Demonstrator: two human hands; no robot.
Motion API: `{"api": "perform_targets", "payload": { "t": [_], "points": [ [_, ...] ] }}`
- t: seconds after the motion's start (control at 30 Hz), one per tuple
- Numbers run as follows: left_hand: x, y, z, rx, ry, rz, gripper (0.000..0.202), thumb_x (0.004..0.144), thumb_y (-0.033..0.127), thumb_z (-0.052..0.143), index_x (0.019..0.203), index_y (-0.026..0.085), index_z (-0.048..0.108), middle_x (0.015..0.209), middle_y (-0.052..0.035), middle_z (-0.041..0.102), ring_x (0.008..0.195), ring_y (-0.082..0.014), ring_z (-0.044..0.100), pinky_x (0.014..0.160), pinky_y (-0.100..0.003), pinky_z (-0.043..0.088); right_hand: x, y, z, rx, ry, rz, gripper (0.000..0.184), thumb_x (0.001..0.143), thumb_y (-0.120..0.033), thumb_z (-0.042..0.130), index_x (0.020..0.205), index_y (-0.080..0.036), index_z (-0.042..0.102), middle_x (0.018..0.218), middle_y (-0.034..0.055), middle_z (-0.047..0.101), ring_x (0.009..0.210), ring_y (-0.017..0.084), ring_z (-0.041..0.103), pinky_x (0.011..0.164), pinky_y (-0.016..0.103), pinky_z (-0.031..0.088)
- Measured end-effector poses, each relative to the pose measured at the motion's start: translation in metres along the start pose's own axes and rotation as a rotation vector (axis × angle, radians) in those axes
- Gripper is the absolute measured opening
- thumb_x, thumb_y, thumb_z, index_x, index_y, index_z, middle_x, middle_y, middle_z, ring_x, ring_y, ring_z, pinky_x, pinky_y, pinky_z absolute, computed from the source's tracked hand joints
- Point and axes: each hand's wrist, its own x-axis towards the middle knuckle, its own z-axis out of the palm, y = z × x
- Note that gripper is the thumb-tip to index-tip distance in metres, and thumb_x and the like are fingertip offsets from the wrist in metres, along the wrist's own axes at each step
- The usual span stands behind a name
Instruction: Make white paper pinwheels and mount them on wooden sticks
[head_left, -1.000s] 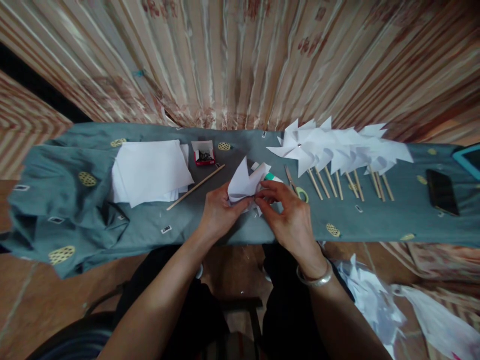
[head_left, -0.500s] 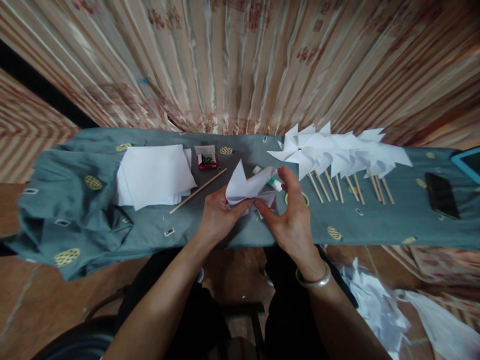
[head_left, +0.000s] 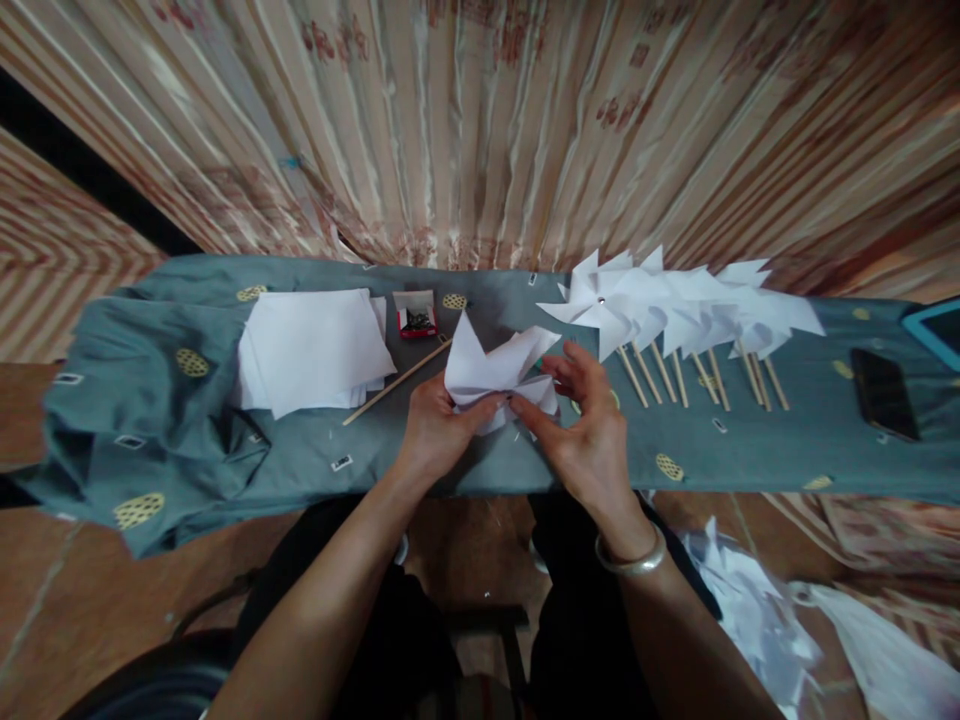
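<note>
My left hand point(head_left: 433, 425) pinches the middle of a half-folded white paper pinwheel point(head_left: 491, 370) above the grey-green cloth point(head_left: 300, 440). On the paper's right side, my right hand point(head_left: 589, 425) grips one flap between thumb and curled fingers. A bare wooden stick point(head_left: 394, 384) lies just left of the hands. Further left is a stack of white paper sheets point(head_left: 311, 345). A small red box of pins point(head_left: 415, 317) stands open behind the stick.
A row of finished white pinwheels on sticks point(head_left: 675, 305) lies at the right. A black phone point(head_left: 885, 393) and a blue-edged tablet point(head_left: 937, 330) sit at the far right. Paper scraps point(head_left: 757, 610) lie on the floor. A striped curtain point(head_left: 480, 120) hangs behind.
My right hand opened, then took hold of a flap again and drew it toward the centre. The paper shape has turned and spread a little wider.
</note>
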Motion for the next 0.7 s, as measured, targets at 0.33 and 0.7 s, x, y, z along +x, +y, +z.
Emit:
{"api": "perform_targets", "payload": {
  "t": [0.33,0.7],
  "points": [
    [-0.002,0.006,0.005,-0.178,-0.012,-0.113,0.027,0.060,0.031,0.080,0.079,0.013,0.073,0.077,-0.0047,0.076,0.067,-0.0178,0.068,0.064,-0.029,0.055,0.012,0.000,-0.003,0.439,-0.253,0.294,0.023,0.068,-0.038,0.079,0.080,-0.020,0.072,0.070,-0.0011,0.071,0.060,0.014,0.061,0.057,0.028,0.050],
    [-0.003,0.006,0.006,-0.205,0.031,-0.154,0.033,0.055,0.032,0.082,0.079,0.012,0.074,0.077,-0.0052,0.076,0.068,-0.0190,0.068,0.064,-0.028,0.055,0.011,0.002,0.008,0.606,-0.206,0.473,0.021,0.058,-0.036,0.085,0.068,-0.021,0.073,0.061,-0.0032,0.069,0.053,0.011,0.054,0.053,0.025,0.044]
  ]
}}
